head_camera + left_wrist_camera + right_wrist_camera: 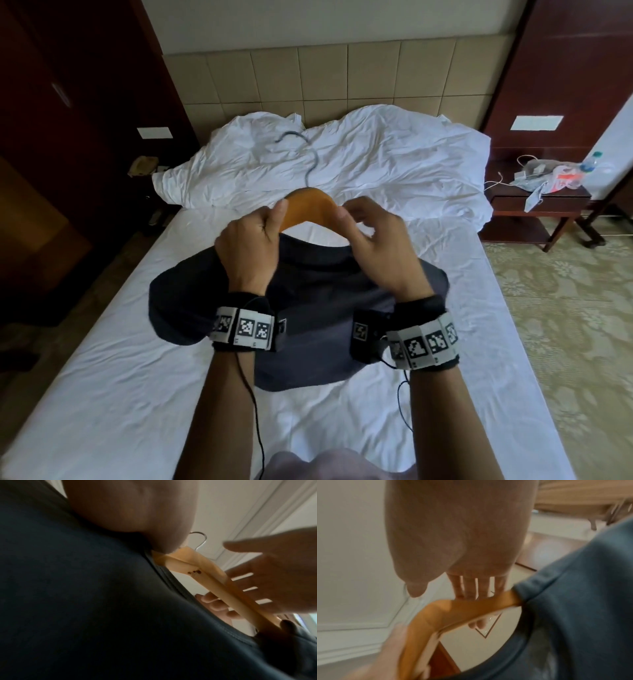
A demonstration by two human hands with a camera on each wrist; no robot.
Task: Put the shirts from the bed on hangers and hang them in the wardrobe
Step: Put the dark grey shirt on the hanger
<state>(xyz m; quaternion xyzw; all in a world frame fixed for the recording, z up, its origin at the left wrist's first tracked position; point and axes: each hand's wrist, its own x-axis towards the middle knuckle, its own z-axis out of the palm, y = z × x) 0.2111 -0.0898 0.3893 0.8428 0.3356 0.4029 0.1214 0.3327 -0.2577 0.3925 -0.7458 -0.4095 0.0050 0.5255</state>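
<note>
Head view is showing the left hand [251, 245] gripping the hanger [308, 209] inside the shirt [308, 298], held up over the bed [102, 377]; the right hand [380, 246] is hovering loose-fingered, grasping nothing. Hangering is nearly finishing, I judge; next, seating the right shoulder.

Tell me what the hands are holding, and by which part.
Left hand grips the wooden hanger at its left shoulder, inside the shirt's collar. Right hand holds nothing.

Hanger [310, 209] inside shirt [308, 308] neck, above bed [102, 377], before duvet [376, 164].
</note>
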